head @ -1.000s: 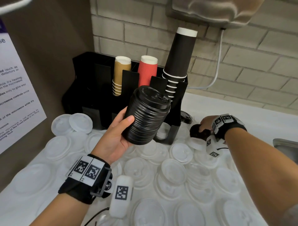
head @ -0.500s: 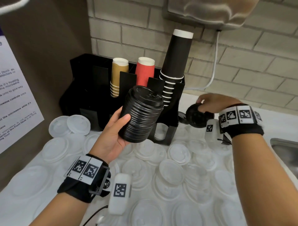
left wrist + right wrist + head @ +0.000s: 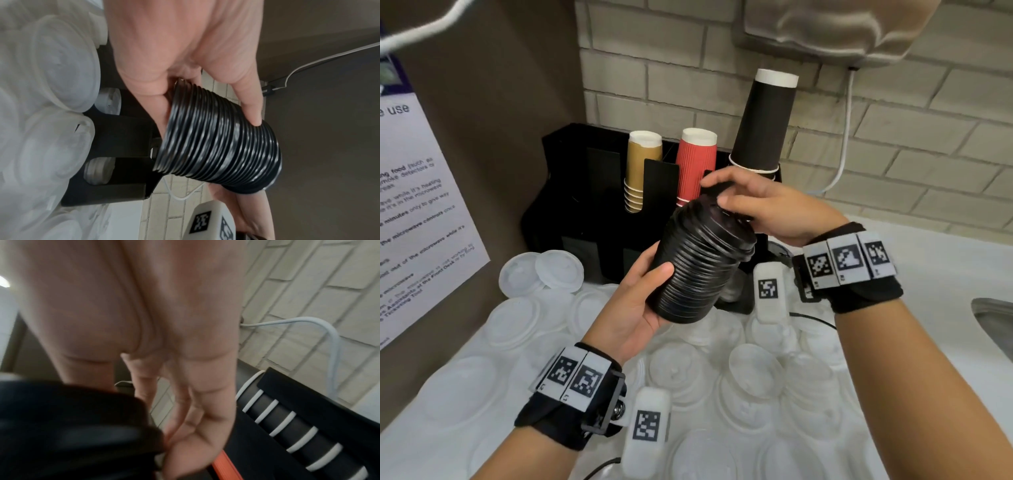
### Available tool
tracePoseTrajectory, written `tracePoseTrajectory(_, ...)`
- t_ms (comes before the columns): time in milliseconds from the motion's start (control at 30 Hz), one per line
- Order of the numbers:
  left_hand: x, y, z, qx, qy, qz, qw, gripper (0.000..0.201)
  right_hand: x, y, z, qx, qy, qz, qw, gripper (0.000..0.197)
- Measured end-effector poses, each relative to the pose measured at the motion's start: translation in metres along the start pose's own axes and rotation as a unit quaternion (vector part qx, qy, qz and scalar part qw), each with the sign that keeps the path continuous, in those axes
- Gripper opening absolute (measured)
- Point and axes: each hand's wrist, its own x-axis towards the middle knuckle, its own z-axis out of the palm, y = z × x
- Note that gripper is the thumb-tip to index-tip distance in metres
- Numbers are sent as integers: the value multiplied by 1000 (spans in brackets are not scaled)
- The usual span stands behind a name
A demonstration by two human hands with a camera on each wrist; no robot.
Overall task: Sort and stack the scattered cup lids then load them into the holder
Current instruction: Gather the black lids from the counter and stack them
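Observation:
My left hand (image 3: 654, 294) grips a tall stack of black ribbed cup lids (image 3: 698, 267) from below and the side, tilted toward the black holder (image 3: 592, 205). In the left wrist view the thumb lies along the stack (image 3: 222, 142) and the other fingers wrap its far side. My right hand (image 3: 717, 192) reaches in from the right and pinches a single black lid (image 3: 726, 224) lying on top of the stack. The right wrist view shows the fingers (image 3: 205, 423) curled over that lid's edge (image 3: 72, 426). Many white lids (image 3: 750, 370) lie scattered on the counter below.
The holder's slots carry brown cups (image 3: 642, 168), red cups (image 3: 697, 164) and a tall column of black cups (image 3: 767, 123). A brick wall with a white cable (image 3: 842, 144) is behind. A poster (image 3: 414, 205) hangs on the left panel; a metal sink edge (image 3: 993, 318) is at right.
My right hand lifted a black lid from the counter at right and carried it left onto the top of the stack. The left hand kept the stack almost still.

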Motion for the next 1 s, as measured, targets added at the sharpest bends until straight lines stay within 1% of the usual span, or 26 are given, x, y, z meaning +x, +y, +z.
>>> tracePoseTrajectory(100,0,0,0,-13,2,-2,1000,81,1,-3,6,-72,50,-18,996,20)
tracePoseTrajectory(167,0,0,0,-19,7,-1,1000,80,-1,-7,5,-91,39,-27,995,22)
tracePoseTrajectory(233,1,0,-1,-26,11,5,1000,79,-5,-11,4,-111,-1,-35,993,38)
tracePoseTrajectory(300,2,1,-2,-24,13,9,1000,76,-8,-16,4,-148,-25,-57,987,55)
tracePoseTrajectory(367,2,1,-2,-14,15,8,1000,71,-9,-18,4,-157,-32,-74,984,62)
tracePoseTrajectory(533,2,-1,-1,-1,5,-7,1000,74,-11,-21,2,-134,-49,-81,986,59)
tracePoseTrajectory(667,5,-1,1,-9,-3,-9,1000,61,-14,-21,-1,-146,-74,-61,985,60)
tracePoseTrajectory(800,6,-2,4,-10,-8,-10,1000,57,-16,-20,-2,-142,-62,-64,986,61)
tracePoseTrajectory(900,7,-2,5,0,-4,-9,1000,61,-18,-19,-2,-140,-53,-63,987,62)
tracePoseTrajectory(967,7,-2,6,7,-6,-12,1000,71,-19,-19,-2,-141,-50,-64,987,62)
tracePoseTrajectory(1000,7,-3,6,10,-7,-13,1000,72,-20,-18,-2,-143,-48,-65,986,63)
